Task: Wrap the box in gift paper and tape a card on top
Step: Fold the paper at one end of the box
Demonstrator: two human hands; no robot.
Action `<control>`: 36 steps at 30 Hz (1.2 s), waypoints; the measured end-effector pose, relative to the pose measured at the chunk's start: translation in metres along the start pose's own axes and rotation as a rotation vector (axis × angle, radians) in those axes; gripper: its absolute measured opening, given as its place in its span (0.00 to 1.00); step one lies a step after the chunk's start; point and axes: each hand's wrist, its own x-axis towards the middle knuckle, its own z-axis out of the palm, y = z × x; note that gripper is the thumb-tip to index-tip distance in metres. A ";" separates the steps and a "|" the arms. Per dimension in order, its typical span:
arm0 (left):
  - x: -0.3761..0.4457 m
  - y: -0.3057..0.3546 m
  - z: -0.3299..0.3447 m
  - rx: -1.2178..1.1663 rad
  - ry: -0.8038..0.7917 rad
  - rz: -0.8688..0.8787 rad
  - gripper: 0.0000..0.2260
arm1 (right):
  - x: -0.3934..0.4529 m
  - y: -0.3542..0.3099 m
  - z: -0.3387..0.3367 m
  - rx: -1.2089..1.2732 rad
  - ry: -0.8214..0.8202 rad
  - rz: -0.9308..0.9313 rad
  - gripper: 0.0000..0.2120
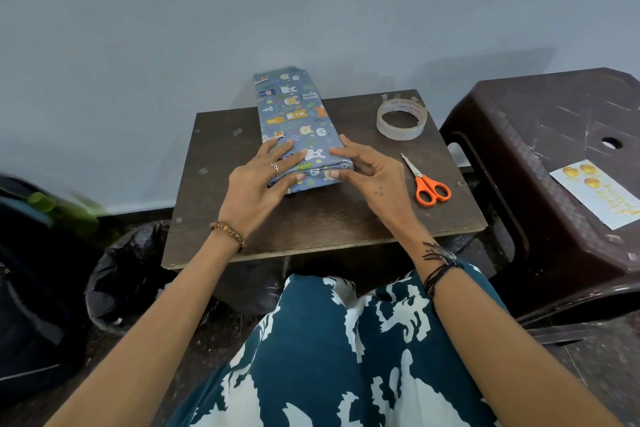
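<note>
Over at 9 o'clock there's a dark backpack [31, 288] with something green on top, blurred and cut off by the frame, so can't say more. Next to it a crumpled black plastic bag [128, 274] sits half tucked under the small dark wooden table [214, 218].

The box itself is totally hidden: all you see is the blue cartoon-animal gift paper [298, 118] around it, lying lengthwise toward 12 o'clock, its far end poking past the table's back edge against the grey-blue wall [311, 3].

Left hand [259, 184] lies flat on the near-left corner of the package, fingers straight and spread, pressing the paper down. Right hand [374, 173] is at the near-right corner, thumb pressing the front fold and fingers loosely curved along the side; whether it really pinches the paper is hard to tell.

At 1 o'clock from the package, a roll of clear tape [401, 118] lies flat. At 3 o'clock, orange-handled scissors [426, 181], closed, blades pointing away.

Far right, a scratched dark brown plastic stool [554, 135] holds the white card [599, 192] with yellowish blobs and gold lettering, too skewed to read, its corner cut off by the frame.
</note>
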 end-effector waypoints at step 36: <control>0.015 0.021 0.025 0.329 -0.520 0.059 0.23 | -0.010 0.022 -0.006 -0.265 -0.081 -0.041 0.12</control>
